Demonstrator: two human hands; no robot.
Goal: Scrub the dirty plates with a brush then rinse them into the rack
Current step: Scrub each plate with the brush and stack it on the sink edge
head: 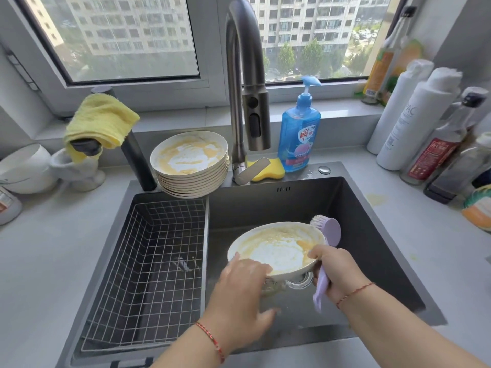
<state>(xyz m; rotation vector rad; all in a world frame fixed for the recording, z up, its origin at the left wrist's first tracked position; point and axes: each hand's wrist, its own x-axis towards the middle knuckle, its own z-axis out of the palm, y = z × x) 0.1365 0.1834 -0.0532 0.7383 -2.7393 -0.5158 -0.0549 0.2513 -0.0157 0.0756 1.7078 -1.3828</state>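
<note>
Sink (pixel 358 208): one plate (pixel 276 251), one brush (pixel 328 240).

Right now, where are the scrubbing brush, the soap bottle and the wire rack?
scrubbing brush (pixel 329 232): head view, on its lilac round head.
soap bottle (pixel 299 134): head view, on its blue body.
wire rack (pixel 148 261): head view, on its grid floor.

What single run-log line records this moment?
left hand: holds dirty plate | right hand: grips brush | rack: no plates | stack: waiting
</note>
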